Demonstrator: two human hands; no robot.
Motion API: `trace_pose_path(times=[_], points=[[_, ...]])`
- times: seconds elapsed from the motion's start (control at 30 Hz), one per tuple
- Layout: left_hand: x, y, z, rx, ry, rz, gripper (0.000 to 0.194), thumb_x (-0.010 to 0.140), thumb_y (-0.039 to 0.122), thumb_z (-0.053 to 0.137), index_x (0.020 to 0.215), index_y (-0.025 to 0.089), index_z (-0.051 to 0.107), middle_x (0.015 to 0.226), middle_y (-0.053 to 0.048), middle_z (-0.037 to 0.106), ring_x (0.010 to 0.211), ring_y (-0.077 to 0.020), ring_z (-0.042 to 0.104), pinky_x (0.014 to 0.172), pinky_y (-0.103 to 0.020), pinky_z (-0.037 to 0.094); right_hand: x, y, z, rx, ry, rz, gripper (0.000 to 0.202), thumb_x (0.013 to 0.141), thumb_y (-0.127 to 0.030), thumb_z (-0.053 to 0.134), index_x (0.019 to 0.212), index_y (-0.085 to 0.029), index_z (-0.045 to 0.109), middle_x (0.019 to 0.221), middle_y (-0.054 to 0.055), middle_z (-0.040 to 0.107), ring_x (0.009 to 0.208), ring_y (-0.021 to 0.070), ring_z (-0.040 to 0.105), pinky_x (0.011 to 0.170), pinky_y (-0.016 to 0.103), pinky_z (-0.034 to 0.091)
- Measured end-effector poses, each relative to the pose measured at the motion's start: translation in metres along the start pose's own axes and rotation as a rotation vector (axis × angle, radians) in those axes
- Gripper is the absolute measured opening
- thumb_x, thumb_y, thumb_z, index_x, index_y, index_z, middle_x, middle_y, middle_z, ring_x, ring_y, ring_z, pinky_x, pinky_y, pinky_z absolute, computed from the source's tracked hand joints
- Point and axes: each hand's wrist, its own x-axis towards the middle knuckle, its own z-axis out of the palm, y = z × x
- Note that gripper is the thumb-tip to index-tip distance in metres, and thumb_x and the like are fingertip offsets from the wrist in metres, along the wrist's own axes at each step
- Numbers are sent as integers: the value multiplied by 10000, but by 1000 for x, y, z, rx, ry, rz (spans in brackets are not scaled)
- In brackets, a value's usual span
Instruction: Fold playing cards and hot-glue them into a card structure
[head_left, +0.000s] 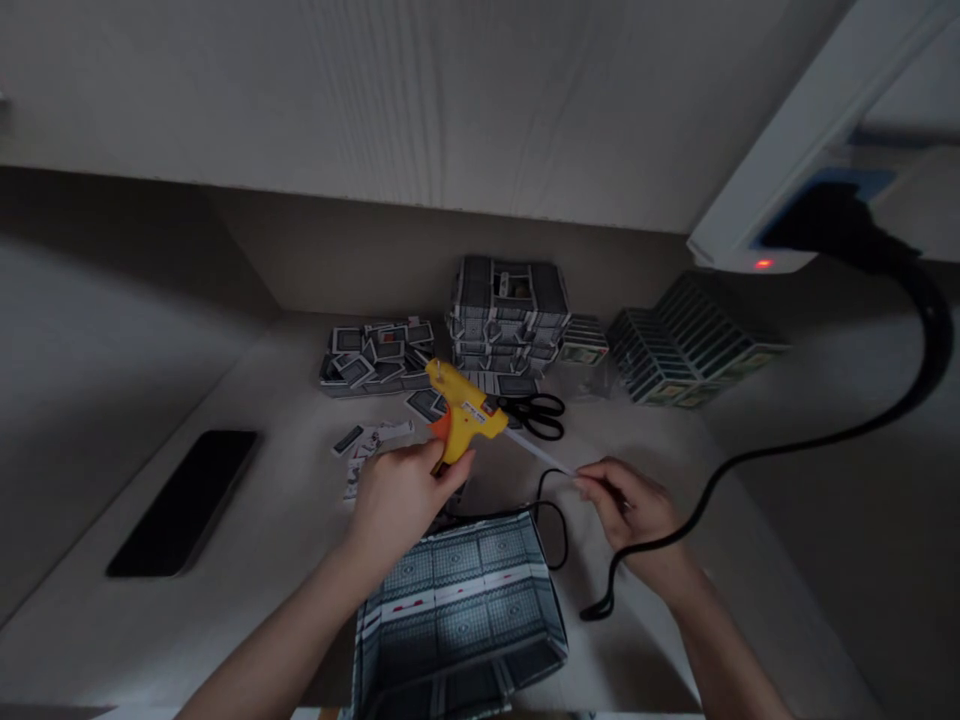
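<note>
My left hand (409,490) is closed round the handle of a yellow glue gun (469,410) with an orange trigger, its nozzle pointing up and left. A pale glue stick (536,448) sticks out of the gun's rear. My right hand (634,505) pinches the stick's far end between thumb and fingertips. Below the hands, at the front edge, stands an open box made of patterned playing cards (465,590). Black scissors (536,412) lie just behind the gun.
A phone (184,503) lies at left. Behind are a tray of folded cards (375,360), a card-built structure (510,310) and stacked card packs (690,340). A black cable (787,445) runs from a power strip (784,200) past my right wrist.
</note>
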Motion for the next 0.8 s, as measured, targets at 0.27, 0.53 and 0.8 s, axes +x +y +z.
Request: trace_pose_path(times=[0.27, 0.53, 0.8], points=[[-2, 2, -1, 48, 60, 64, 408, 809, 472, 438, 587, 157, 572, 491, -28, 609, 454, -151, 570, 456, -255, 338, -1, -3, 12, 1, 88, -93, 94, 814, -253, 511, 760, -192, 560, 667, -8, 560, 590, 103, 528, 553, 210, 412], [-4, -1, 2, -1, 118, 131, 381, 809, 433, 462, 550, 159, 522, 482, -16, 577, 470, -138, 564, 475, -250, 382, 1, -2, 8, 132, -130, 78, 234, 842, -278, 421, 716, -183, 594, 564, -11, 544, 521, 110, 511, 500, 206, 402], [0, 4, -1, -74, 8, 64, 371, 808, 443, 457, 596, 158, 567, 508, -20, 603, 471, -137, 559, 475, -243, 348, 6, -8, 6, 102, -29, 107, 209, 774, -370, 545, 722, -180, 616, 627, 12, 600, 557, 123, 539, 501, 213, 423]])
